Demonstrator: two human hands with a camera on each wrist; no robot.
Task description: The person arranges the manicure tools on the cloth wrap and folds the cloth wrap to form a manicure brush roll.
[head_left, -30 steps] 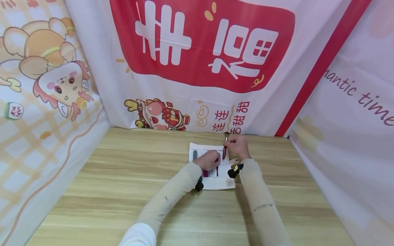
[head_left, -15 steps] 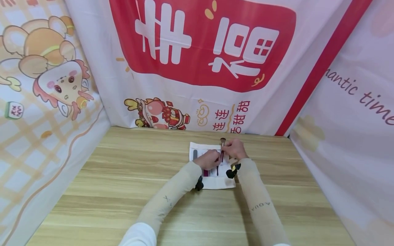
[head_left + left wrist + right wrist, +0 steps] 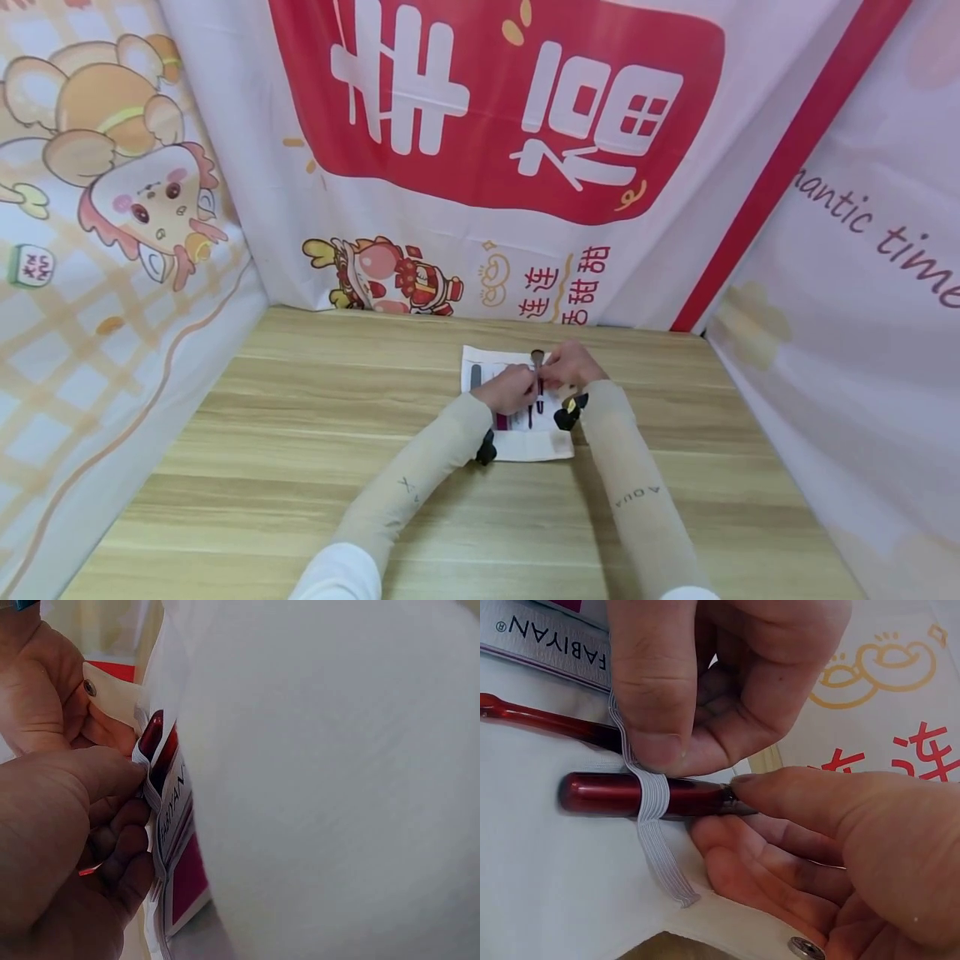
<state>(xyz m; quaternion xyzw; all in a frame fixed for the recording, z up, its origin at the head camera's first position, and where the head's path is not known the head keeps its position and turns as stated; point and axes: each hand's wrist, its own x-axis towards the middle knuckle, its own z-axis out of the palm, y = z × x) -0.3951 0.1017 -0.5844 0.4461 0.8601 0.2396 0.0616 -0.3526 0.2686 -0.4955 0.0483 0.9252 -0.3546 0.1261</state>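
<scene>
In the right wrist view, the right hand [image 3: 855, 840], at lower right, pinches the brush [image 3: 604, 793] between thumb and fingers; its dark red handle lies at left of centre, through the white elastic band [image 3: 655, 796]. The left hand [image 3: 727, 682], at upper centre, pinches that band. A slimmer red handle [image 3: 544, 722] lies just above the brush. In the head view, the white pouch [image 3: 528, 447] lies right of centre on the wooden table [image 3: 300, 400].

Wood-grain tabletop [image 3: 225, 467] — red-and-white banner [image 3: 495, 125] behind; cartoon-print cloth [image 3: 127, 208] at left — lettered pale cloth [image 3: 847, 333] at right.
</scene>
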